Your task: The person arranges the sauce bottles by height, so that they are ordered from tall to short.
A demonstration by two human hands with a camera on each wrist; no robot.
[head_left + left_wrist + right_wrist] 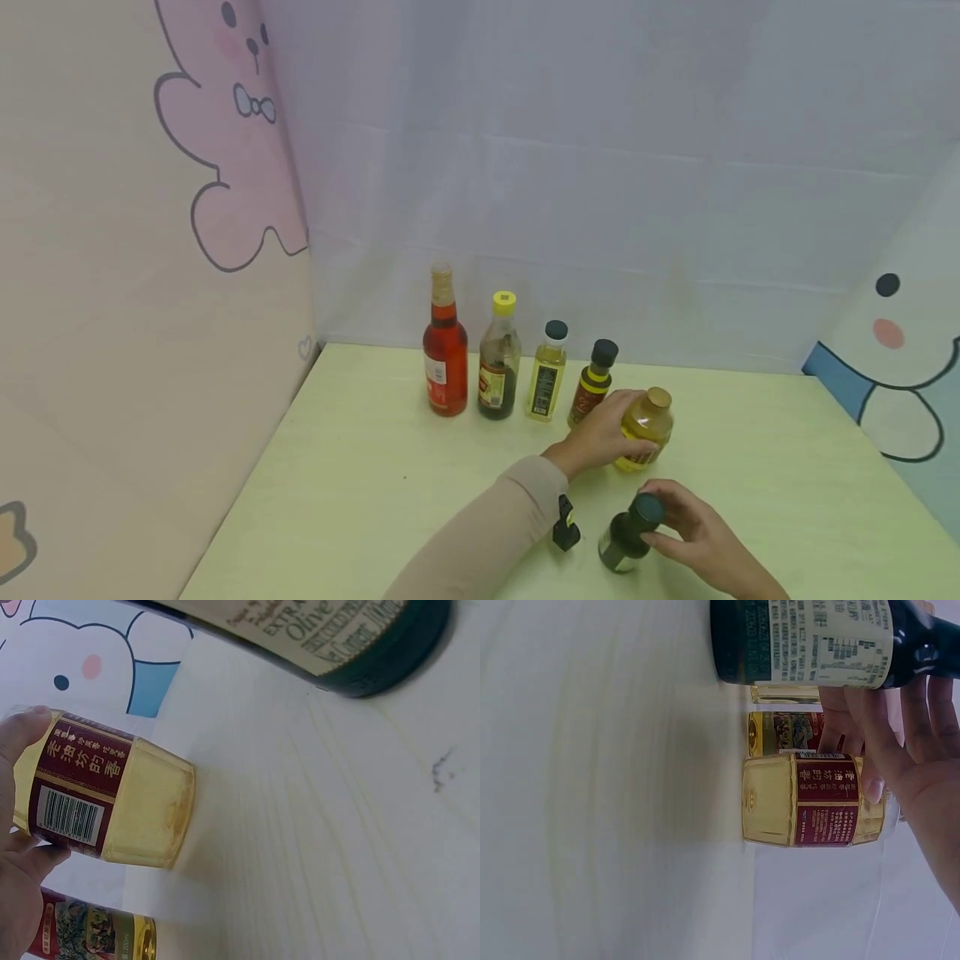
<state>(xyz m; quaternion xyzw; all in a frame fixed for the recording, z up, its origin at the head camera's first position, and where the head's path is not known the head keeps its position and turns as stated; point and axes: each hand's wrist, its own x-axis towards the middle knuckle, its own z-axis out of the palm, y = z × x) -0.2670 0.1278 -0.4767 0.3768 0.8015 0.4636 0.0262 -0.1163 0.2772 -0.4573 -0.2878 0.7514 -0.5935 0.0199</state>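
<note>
My left hand (603, 432) grips a squat golden oil bottle (651, 427) at the right end of a row. Its thumb and fingers lie on opposite sides of the dark red label (81, 780). Nearer to me, my right hand (701, 533) holds a dark green olive oil bottle (625, 537) by its upper part, thumb and fingers around the neck below the cap. The printed label (829, 643) of this green bottle fills the top of the right wrist view. Just left of the golden bottle stands a small black-capped bottle (592, 390), partly hidden by my left hand.
Farther left in the row stand a tall red bottle (446, 367), a yellow-capped bottle of dark liquid (498, 367) and a slim pale-yellow oil bottle (547, 379). Cloth walls rise behind and beside the pale table (337, 500). A black device (566, 529) sits at my left wrist.
</note>
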